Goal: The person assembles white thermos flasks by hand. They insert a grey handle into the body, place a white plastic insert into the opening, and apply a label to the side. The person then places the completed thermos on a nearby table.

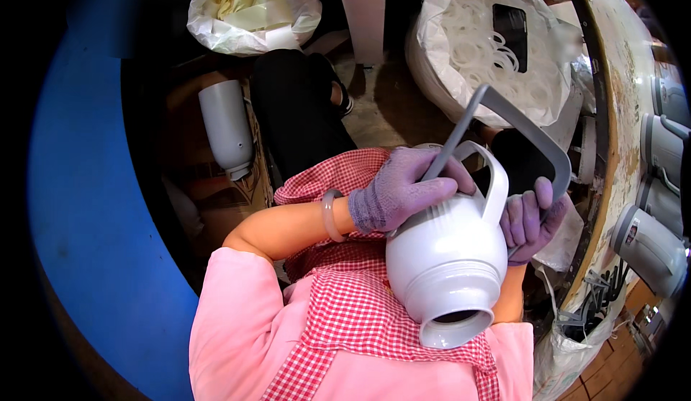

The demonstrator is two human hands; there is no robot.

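Observation:
A white plastic jug body lies tilted in my lap, its round opening facing me. My left hand, in a purple glove, rests on its upper side and grips one arm of a grey angular handle piece. My right hand, also gloved in purple, holds the other end of that grey handle beside the jug's white loop handle. The grey handle arches above the jug. I wear a pink top and a red checked apron.
A white bag of white rings with a black phone on it stands ahead. Another bag of pale parts sits at far left. A white cylinder lies left. Several grey-white jugs line the bench on the right.

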